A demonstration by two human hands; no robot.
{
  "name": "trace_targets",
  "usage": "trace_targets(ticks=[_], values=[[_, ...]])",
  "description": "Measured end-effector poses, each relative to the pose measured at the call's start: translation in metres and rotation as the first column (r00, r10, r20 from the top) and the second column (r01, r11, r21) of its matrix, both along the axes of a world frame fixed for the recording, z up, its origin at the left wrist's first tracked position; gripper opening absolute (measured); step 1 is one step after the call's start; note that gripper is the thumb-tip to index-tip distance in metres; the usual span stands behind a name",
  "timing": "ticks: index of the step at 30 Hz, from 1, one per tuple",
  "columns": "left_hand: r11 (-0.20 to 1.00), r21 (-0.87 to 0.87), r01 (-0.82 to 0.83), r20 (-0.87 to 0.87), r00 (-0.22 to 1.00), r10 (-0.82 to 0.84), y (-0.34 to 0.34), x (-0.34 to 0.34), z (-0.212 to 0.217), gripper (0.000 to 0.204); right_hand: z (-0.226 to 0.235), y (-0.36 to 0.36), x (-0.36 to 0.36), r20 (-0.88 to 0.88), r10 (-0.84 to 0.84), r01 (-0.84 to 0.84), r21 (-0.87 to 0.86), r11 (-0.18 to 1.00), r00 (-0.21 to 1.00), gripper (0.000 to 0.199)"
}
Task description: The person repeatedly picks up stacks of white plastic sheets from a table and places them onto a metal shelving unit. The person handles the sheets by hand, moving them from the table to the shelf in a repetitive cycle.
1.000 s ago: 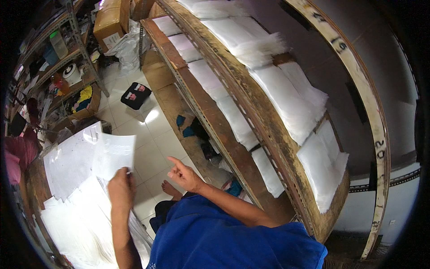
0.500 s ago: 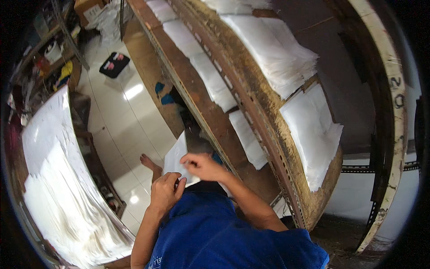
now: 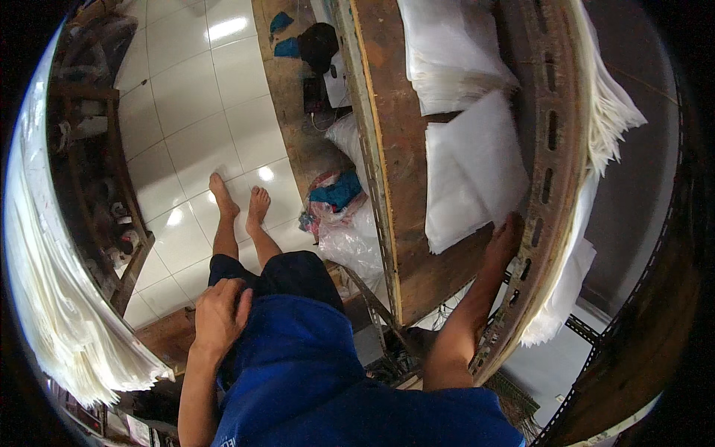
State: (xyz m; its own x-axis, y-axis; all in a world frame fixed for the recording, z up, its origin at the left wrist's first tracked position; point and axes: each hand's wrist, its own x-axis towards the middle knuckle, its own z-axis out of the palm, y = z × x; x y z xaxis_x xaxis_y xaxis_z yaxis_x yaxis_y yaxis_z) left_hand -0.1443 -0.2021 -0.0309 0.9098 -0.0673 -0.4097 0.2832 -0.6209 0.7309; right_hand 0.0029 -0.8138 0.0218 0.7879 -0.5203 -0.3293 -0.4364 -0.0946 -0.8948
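Note:
My right hand (image 3: 506, 235) reaches in under the upper shelf, partly in shadow. Its fingers are closed at the near corner of a thin, translucent white sheet (image 3: 493, 160). That sheet lies askew over a stack of white sheets (image 3: 449, 197) on the lower wooden shelf, its far corner close to another, thicker stack (image 3: 450, 71). Near my lap, by the dark shorts, my left hand (image 3: 222, 313) hangs loosely curled. I see nothing in it, and its fingertips are turned from view.
The upper shelf's slotted metal edge (image 3: 550, 149) runs just right of my right arm. More white sheets (image 3: 596, 112) overhang above. A large white pile (image 3: 59, 276) stands at left. Plastic bags (image 3: 350, 242) lie under the lower shelf (image 3: 410, 276). Pale tiles (image 3: 179, 141) cover the floor.
My view has turned toward the lower shelf. The white sheet has gone from in front of my body onto the stack there with my right hand. My left hand has drawn back to my lap.

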Motion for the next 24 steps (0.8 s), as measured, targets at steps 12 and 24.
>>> trace_targets(ticks=[12,24], values=[[0.996,0.071,0.055,-0.113,0.993,-0.047,0.004,-0.015,-0.023,0.017,-0.065,-0.042,0.035,0.050,-0.309,0.277,-0.591,0.757,0.950,0.018],[0.995,0.097,0.035,-0.091,0.996,-0.027,0.007,-0.012,-0.009,0.018,-0.084,-0.075,0.037,-0.296,-0.278,-0.163,-0.894,0.417,0.914,0.027]])
